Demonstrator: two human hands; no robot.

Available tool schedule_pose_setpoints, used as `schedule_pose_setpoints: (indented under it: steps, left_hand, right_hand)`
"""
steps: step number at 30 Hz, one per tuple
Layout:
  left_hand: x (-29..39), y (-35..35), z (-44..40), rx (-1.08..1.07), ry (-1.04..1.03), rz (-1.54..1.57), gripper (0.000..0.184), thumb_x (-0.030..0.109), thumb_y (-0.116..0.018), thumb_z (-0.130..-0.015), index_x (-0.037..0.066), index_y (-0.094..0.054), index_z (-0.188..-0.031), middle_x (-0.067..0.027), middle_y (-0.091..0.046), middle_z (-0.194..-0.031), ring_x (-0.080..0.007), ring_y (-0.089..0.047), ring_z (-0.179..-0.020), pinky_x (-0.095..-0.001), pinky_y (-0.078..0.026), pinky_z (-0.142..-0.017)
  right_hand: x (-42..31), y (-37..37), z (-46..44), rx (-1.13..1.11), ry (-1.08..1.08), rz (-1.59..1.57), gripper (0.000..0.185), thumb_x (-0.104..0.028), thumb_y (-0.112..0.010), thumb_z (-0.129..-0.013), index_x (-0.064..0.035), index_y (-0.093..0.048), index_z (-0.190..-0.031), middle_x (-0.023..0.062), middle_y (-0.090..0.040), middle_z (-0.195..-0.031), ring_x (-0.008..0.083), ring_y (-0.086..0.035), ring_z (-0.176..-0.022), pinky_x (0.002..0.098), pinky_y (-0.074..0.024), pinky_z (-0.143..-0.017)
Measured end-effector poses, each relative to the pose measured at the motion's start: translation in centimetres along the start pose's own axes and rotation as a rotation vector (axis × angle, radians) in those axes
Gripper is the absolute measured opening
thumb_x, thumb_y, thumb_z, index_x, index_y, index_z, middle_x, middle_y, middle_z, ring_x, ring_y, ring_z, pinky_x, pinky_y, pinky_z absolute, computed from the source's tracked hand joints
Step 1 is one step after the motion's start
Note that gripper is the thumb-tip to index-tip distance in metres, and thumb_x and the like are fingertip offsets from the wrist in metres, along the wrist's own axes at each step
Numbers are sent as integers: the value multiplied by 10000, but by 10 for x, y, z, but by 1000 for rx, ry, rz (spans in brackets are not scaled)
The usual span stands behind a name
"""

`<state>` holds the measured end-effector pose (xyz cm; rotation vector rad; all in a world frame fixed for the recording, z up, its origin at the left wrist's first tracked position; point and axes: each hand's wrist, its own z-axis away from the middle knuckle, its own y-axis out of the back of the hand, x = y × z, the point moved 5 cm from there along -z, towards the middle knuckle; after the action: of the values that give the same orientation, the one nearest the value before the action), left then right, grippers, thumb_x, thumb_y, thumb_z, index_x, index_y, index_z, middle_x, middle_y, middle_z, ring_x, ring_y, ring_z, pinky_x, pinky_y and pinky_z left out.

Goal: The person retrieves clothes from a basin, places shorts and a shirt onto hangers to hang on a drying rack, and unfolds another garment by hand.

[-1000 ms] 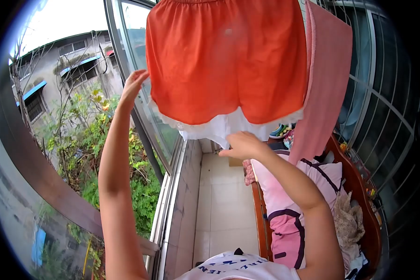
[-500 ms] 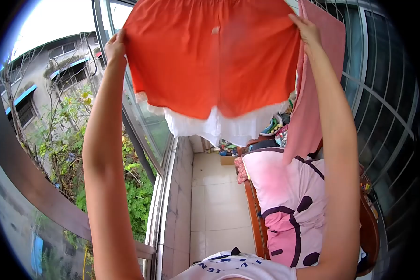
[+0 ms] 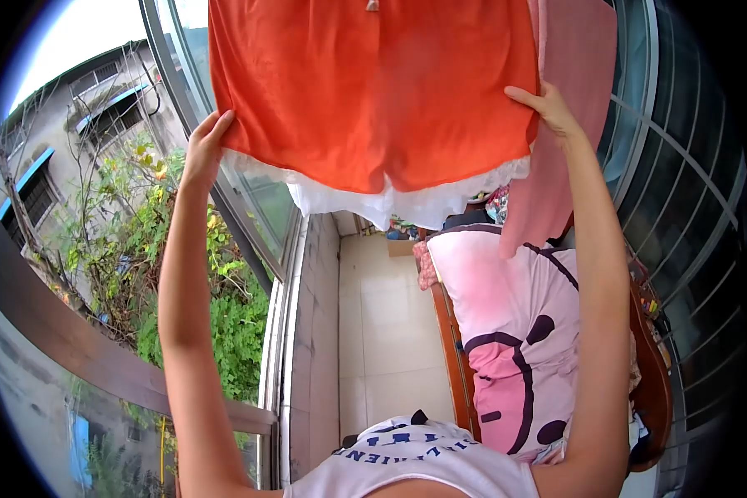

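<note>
Spread wide in front of me are orange-red shorts [image 3: 332, 91] with a white lace hem, their waistband cut off by the top of the view. My left hand [image 3: 205, 143] is closed on the left side edge, thumb at the front and fingers hidden behind. At the opposite edge my right hand [image 3: 549, 112] grips the cloth, its thumb lying over the front. Directly behind the hem shows a white garment [image 3: 349, 205]. A pink cloth [image 3: 585, 91] hangs next to my right hand, partly behind the shorts.
A window frame [image 3: 284, 324] runs along my left, with greenery outside. To the right, a pink pillow or cushion [image 3: 506, 324] with a dark-lined pattern lies on a wooden-framed seat [image 3: 456, 365]. Window bars [image 3: 689, 166] stand at far right. Pale floor tiles [image 3: 390, 324] lie between.
Both hands have come down from higher on the shorts to nearer the hem along the side edges. The shorts sit slightly higher in view, and the lace hem shows more.
</note>
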<state>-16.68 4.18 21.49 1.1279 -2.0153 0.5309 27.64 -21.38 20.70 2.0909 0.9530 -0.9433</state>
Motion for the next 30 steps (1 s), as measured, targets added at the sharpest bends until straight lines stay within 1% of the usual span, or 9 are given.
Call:
schedule_pose_setpoints:
  steps: [6, 8, 9, 12, 13, 15, 21, 26, 30]
  left_hand:
    - [-39, 0, 57, 153, 8, 351, 259, 156, -575, -868, 54, -540, -1103, -58, -613, -1041, -144, -588, -954, -275, -492, -800]
    - [-54, -9, 67, 189, -28, 494, 320, 215, -544, -888, 52, -514, -1161, -65, -568, -1145, -177, -555, -1031, -316, -466, -867]
    - [-63, -22, 76, 231, 40, 623, 440, 318, -496, -905, 56, -441, -1254, -68, -464, -1288, -216, -462, -1158, -376, -389, -968]
    - [-80, -66, 84, -295, -33, 1090, 637, 496, -515, -840, 133, -349, -1337, -29, -338, -1392, -233, -327, -1265, -431, -293, -1035]
    - [-73, -84, 87, -306, -21, 1092, 637, 496, -515, -840, 133, -349, -1337, -29, -338, -1392, -233, -327, -1265, -431, -293, -1035]
    - [-78, -103, 98, 120, 107, 893, 661, 531, -536, -802, 144, -379, -1315, -22, -389, -1359, -234, -371, -1234, -423, -305, -1026]
    - [-161, -119, 195, 312, 342, 1059, 427, 406, -565, -848, 123, -517, -1164, -2, -583, -1121, -146, -539, -1051, -344, -427, -901]
    - [-177, -223, 375, -67, 868, 887, 483, 410, -505, -879, 132, -435, -1268, -47, -479, -1281, -180, -468, -1155, -332, -405, -921]
    - [-173, -246, 489, -351, 977, 874, 482, 355, -500, -893, 77, -411, -1277, -88, -516, -1209, -188, -517, -1054, -335, -442, -857]
  right_hand:
    - [47, -7, 51, 113, -10, -331, 572, -232, -701, -757, 58, -459, -1187, 127, -560, -1130, 213, -564, -1011, 312, -461, -864]
    - [89, 11, 46, 143, 181, -371, 624, -209, -751, -714, 5, -449, -1215, 80, -525, -1203, 173, -511, -1088, 286, -407, -932]
    - [76, -2, 62, 156, 33, -668, 669, -299, -723, -737, -37, -407, -1265, 68, -475, -1271, 202, -466, -1148, 339, -378, -970]
    - [109, -32, 73, 339, -48, -1106, 668, -405, -655, -772, -92, -383, -1296, 60, -440, -1312, 227, -432, -1184, 394, -361, -985]
    - [101, -52, 80, 182, -37, -1162, 644, -482, -588, -792, -133, -391, -1297, 47, -449, -1306, 251, -429, -1188, 411, -345, -996]
    - [93, -70, 92, 143, 21, -1202, 616, -455, -571, -814, -102, -396, -1287, 71, -454, -1298, 244, -443, -1174, 389, -372, -970]
    - [123, -129, 215, 94, -204, -1105, 429, -320, -461, -903, -60, -447, -1245, 77, -539, -1189, 176, -531, -1058, 332, -425, -889]
    - [127, -218, 353, 147, -555, -874, 345, -312, -507, -876, -54, -558, -1098, 57, -634, -976, 135, -610, -850, 269, -490, -727]
    - [111, -268, 489, 213, -571, -1049, 390, -322, -559, -859, -90, -532, -1171, 39, -614, -1028, 114, -594, -883, 273, -477, -771]
